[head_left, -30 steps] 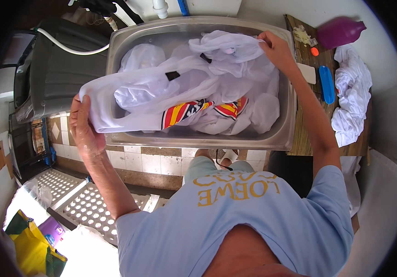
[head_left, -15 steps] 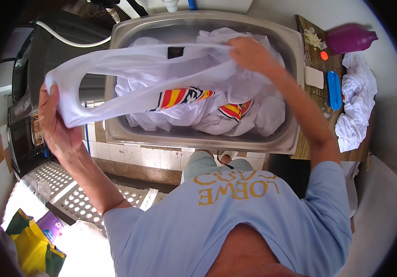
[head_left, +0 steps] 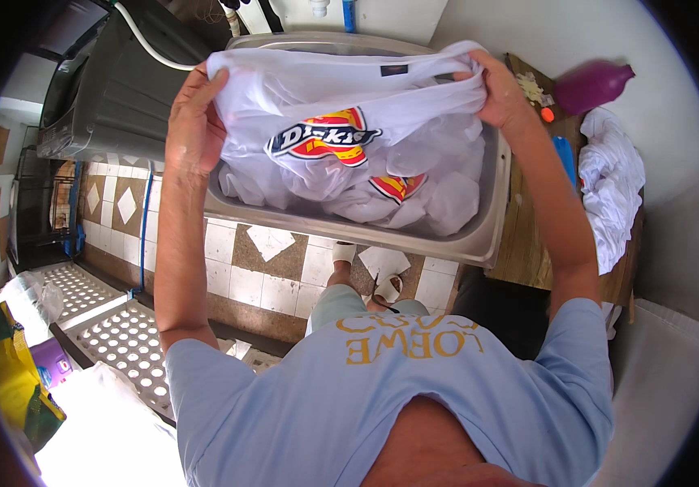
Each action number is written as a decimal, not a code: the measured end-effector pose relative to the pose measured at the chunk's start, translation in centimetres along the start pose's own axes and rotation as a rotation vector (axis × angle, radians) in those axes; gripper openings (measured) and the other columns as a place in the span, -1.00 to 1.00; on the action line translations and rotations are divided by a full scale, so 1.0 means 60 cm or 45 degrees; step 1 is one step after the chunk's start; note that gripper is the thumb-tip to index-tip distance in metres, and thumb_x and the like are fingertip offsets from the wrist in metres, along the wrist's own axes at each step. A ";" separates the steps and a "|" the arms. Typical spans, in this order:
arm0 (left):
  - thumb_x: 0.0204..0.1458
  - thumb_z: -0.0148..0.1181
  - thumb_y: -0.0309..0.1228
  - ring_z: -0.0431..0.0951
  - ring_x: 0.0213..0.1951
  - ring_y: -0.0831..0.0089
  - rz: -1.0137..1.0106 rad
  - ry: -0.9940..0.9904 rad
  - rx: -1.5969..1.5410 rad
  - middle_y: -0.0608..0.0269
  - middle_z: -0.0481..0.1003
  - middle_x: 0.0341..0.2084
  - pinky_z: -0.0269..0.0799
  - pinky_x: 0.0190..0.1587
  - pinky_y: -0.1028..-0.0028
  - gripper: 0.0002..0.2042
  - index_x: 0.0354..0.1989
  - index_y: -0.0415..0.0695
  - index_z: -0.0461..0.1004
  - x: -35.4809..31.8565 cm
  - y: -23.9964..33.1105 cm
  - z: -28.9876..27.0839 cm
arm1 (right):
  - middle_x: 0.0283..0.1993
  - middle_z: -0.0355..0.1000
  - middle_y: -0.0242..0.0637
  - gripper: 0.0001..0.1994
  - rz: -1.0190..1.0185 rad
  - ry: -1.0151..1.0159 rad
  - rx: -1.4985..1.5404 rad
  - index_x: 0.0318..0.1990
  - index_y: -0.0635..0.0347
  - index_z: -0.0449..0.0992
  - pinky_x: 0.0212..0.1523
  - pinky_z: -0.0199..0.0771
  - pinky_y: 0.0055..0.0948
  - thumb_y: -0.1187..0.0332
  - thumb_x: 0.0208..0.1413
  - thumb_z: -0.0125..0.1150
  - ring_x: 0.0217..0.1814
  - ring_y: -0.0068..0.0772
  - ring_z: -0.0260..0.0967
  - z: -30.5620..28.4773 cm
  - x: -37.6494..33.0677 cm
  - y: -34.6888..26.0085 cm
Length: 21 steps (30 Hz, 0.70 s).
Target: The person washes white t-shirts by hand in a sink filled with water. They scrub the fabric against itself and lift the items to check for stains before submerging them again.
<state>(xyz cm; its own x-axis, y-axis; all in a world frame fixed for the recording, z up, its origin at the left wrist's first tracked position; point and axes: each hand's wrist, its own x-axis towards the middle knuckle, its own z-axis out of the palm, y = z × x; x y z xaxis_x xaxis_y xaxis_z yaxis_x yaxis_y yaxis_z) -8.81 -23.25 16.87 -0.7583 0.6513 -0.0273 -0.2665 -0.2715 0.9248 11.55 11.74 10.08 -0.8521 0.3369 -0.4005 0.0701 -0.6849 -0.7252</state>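
Both hands, left hand (head_left: 197,122) and right hand (head_left: 502,96), are clamping the wet white printed cotton shirt (head_left: 341,122) taut above the steel sink (head_left: 491,219); keeping tension even between the grips avoids sagging

Thin white cloth shirt (head_left: 341,114), metal tub (head_left: 479,235)

Both arms reaching fwd, elbows nearly straight, raised abt level w/ each other. L hand (head_left: 195,122) gripping closed, fingers curled, thumb up. R hand (head_left: 500,89) clenching too, knuckles up, wrist bending slightly inward.
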 end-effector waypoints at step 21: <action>-0.03 0.01 -0.54 0.53 -0.40 0.36 0.449 -0.275 0.156 0.21 0.49 -0.43 0.47 -0.27 0.43 -0.88 -0.30 -0.16 0.42 -0.047 0.241 0.168 | -0.54 0.39 -0.25 -0.79 -0.655 -0.020 -0.198 -0.41 0.26 0.41 -0.36 0.47 -0.40 0.28 0.10 0.05 -0.51 -0.39 0.38 0.222 -0.196 -0.228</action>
<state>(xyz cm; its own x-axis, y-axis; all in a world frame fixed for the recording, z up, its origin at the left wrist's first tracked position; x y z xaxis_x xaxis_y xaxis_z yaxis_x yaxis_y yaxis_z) -4.49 -21.87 34.13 -0.6447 0.6707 0.3667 0.0694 -0.4263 0.9019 13.73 8.56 32.18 -0.8043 0.5931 0.0357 -0.2833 -0.3301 -0.9004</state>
